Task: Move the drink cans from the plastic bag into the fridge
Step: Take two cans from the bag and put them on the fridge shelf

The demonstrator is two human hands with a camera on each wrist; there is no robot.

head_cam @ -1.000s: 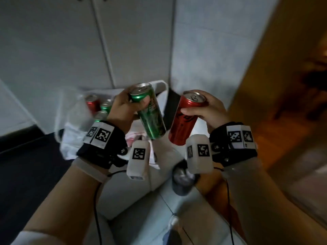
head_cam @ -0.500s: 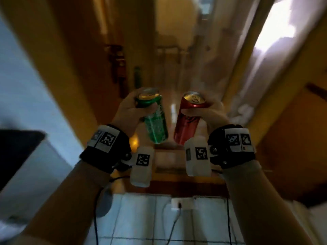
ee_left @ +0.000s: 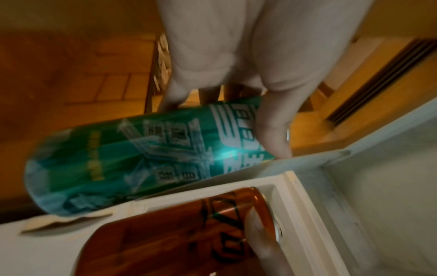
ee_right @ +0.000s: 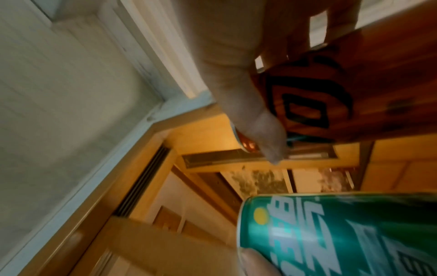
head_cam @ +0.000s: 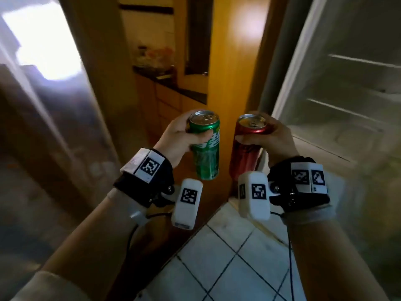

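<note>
Your left hand is gripping the green can near its top; your right hand is gripping the red can likewise, both upright, side by side, beside the open fridge.

White tiled floor with dark grout underfoot; orange wooden door frame ahead; dark-topped worktop beyond, dimly lit.
</note>
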